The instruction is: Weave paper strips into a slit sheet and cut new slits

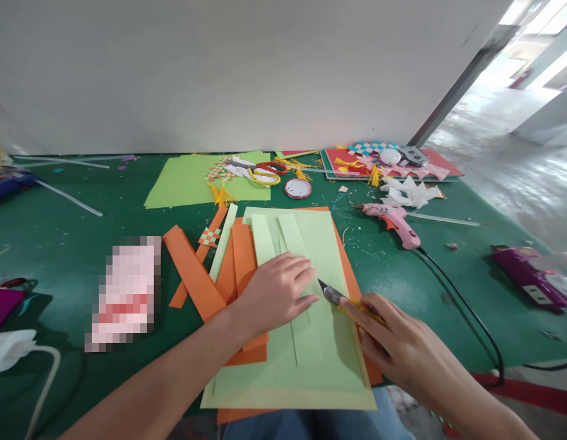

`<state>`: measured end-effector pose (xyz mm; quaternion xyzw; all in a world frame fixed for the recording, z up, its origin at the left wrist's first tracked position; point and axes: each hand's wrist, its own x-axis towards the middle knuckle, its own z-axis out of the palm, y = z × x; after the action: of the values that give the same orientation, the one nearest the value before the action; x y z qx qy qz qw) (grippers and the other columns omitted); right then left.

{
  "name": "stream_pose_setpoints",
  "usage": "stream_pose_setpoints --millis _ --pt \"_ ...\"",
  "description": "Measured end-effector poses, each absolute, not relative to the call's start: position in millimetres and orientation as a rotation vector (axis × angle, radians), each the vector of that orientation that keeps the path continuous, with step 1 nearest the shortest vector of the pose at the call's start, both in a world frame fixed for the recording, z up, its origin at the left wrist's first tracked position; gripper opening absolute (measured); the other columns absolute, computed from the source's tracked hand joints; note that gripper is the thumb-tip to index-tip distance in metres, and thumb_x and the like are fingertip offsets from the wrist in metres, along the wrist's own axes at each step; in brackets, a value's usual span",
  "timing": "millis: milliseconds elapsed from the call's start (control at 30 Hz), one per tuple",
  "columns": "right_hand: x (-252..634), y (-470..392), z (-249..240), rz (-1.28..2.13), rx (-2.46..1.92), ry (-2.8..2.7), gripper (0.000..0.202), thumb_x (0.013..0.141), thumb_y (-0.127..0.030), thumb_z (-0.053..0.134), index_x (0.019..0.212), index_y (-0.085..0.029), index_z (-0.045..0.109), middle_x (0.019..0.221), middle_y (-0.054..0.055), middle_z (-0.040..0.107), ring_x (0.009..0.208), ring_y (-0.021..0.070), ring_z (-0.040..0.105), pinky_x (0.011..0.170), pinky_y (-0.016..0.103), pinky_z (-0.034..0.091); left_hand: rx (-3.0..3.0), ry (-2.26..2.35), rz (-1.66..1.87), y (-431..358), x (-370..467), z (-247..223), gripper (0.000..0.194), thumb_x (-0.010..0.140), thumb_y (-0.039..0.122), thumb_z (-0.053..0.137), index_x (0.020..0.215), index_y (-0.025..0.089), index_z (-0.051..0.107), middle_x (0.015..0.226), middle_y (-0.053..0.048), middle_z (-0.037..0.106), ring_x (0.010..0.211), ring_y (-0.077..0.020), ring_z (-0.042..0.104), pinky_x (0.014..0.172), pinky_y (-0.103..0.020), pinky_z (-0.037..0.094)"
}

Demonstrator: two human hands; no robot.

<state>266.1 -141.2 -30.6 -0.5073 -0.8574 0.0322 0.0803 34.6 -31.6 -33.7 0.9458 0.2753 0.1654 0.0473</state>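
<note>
My left hand (283, 284) lies over the light green paper (343, 366), its fingers apart and nothing held in them. Cut strips of the same green show beneath and beyond it. A yellow craft knife (332, 293) is in my right hand (391, 333), its blade pointing up and left just right of my left hand's fingers. Under the green paper lies orange paper (350, 263). Orange strips (194, 272) overlap at the left of the sheet, beside a narrow pale green strip (223, 241).
Scissors (260, 171) rest on green sheets (173, 180) at the back. A pink glue gun (393, 220) with a black cord is at the right, near a purple device (535, 275). A white plug (11, 351) sits at the left edge. A wall stands behind the table.
</note>
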Motion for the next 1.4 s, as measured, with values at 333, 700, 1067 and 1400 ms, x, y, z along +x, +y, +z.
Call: stream_pose_setpoints --millis 333,700,1067,1400 --pt "267 -128 -33 0.008 -1.509 -2.556 0.043 0.089 -0.016 0.04 0.131 -0.017 0.047 0.099 0.01 0.053 0.074 0.018 0.06 0.056 0.032 0.055 2.883 0.997 0.314 -29 34 -32 0.067 0.088 0.058 0.044 0.13 0.006 0.05 0.139 -0.014 0.048 0.134 -0.0245 0.038 0.112 -0.04 0.03" --pt "263 -98 -34 -0.037 -1.496 -2.548 0.045 0.086 -0.012 0.042 0.129 -0.017 0.051 0.1 0.01 0.054 0.078 0.0199 0.06 0.061 0.035 0.055 2.887 0.99 0.343 -28 33 -33 0.067 0.089 0.058 0.041 0.131 0.007 0.049 0.14 -0.013 0.048 0.134 -0.024 0.038 0.112 -0.039 0.03" --pt "260 -96 -35 -0.092 -1.489 -2.55 0.045 0.086 -0.014 0.041 0.13 -0.016 0.05 0.097 0.011 0.055 0.077 0.0203 0.061 0.058 0.034 0.055 2.906 0.932 0.411 -29 32 -38 0.069 0.089 0.059 0.041 0.131 0.005 0.049 0.138 -0.015 0.049 0.132 -0.0251 0.04 0.112 -0.042 0.031" --pt "256 -123 -37 -0.115 -1.527 -2.551 0.044 0.086 -0.015 0.041 0.13 -0.014 0.049 0.098 0.011 0.056 0.07 0.0181 0.061 0.053 0.031 0.054 2.863 0.849 0.484 -28 32 -36 0.064 0.084 0.065 0.044 0.117 0.012 0.06 0.127 -0.011 0.06 0.121 -0.0238 0.051 0.11 -0.042 0.032"
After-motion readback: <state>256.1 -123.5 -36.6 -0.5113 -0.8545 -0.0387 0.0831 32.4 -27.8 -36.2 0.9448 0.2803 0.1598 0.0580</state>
